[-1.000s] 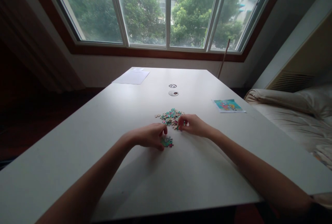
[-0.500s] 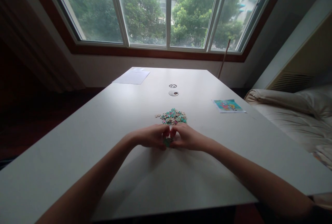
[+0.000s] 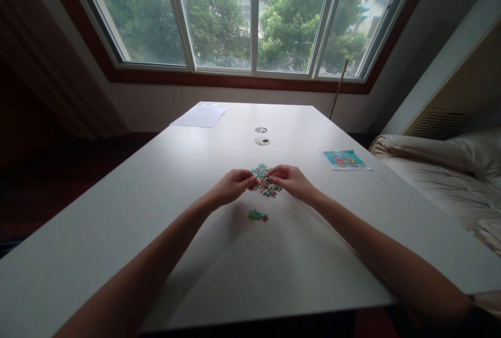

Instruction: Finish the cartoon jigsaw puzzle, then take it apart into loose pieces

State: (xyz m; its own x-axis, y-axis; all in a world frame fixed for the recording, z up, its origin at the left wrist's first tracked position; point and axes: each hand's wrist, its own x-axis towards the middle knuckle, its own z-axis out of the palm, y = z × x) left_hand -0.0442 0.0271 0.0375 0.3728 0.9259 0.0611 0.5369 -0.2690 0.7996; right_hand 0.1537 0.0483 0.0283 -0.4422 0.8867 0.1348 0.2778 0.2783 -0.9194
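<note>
A loose heap of small jigsaw puzzle pieces (image 3: pixel 263 172), teal, pink and tan, lies at the middle of the white table. My left hand (image 3: pixel 237 184) is at the heap's left side, thumb and fingers drawn together; whatever they pinch is too small to tell. At the right side my right hand (image 3: pixel 290 179) reaches in over the heap, its fingers curled towards the thumb with the tips among the pieces. Nearer to me lies a small joined cluster of green and pink puzzle pieces (image 3: pixel 257 215), flat and touched by neither hand.
To the right on the table (image 3: pixel 188 166) lies a colourful picture sheet (image 3: pixel 346 159). Two round flat items, the nearer a grey disc (image 3: pixel 262 141), lie beyond the heap. White paper (image 3: pixel 199 117) is at the far left corner. A cushioned seat (image 3: pixel 442 171) stands at the right.
Both hands have left the small green cluster and moved forward and apart to the two sides of the heap. The cluster now lies uncovered on the table.
</note>
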